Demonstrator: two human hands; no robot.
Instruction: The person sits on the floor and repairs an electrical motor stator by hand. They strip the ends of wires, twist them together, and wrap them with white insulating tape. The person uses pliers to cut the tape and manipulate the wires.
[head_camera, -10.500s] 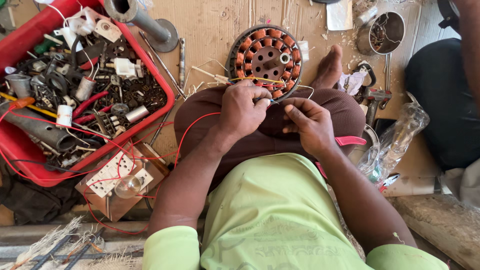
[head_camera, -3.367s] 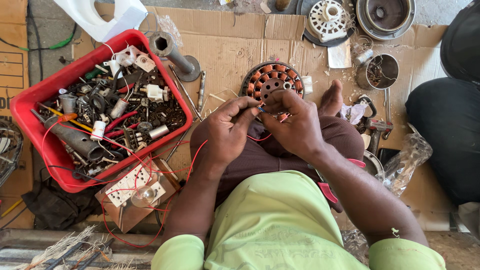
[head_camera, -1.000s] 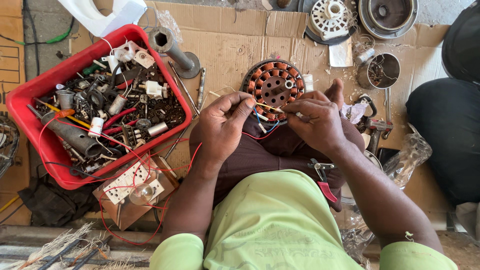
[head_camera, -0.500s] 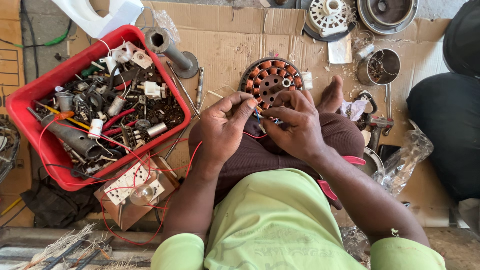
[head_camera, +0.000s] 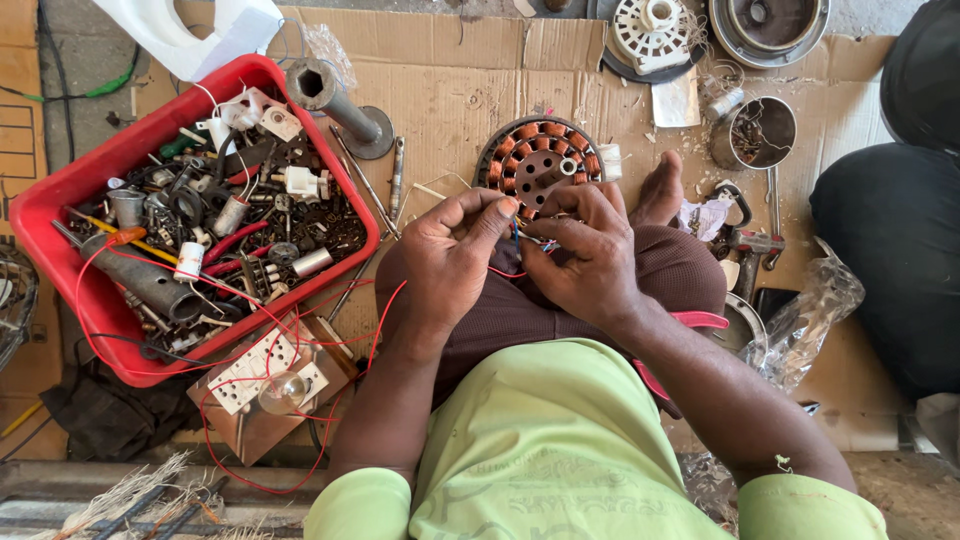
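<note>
**Inspector:** State the position of your hands.

**Worker:** My left hand (head_camera: 450, 255) and right hand (head_camera: 590, 250) meet over my lap, just in front of the copper-wound stator (head_camera: 540, 165), which lies on the cardboard (head_camera: 450, 90) by my foot. The fingers (head_camera: 495, 210) of my left hand are pinched shut on the thin coloured wires (head_camera: 530, 243); the fingers of my right are curled closed around the same bundle from the other side.

**Inspector:** Surroundings?

**Worker:** A red tray (head_camera: 60, 190) of loose parts sits to my left, a test board with a bulb (head_camera: 275, 385) near my left knee, red lead trailing from it.

**Inspector:** Method?

**Worker:** In my judgement, I should hold each lead close to its end, keep colours separated, and avoid tugging against the windings. Whether the wire ends are stripped, I cannot tell.
</note>
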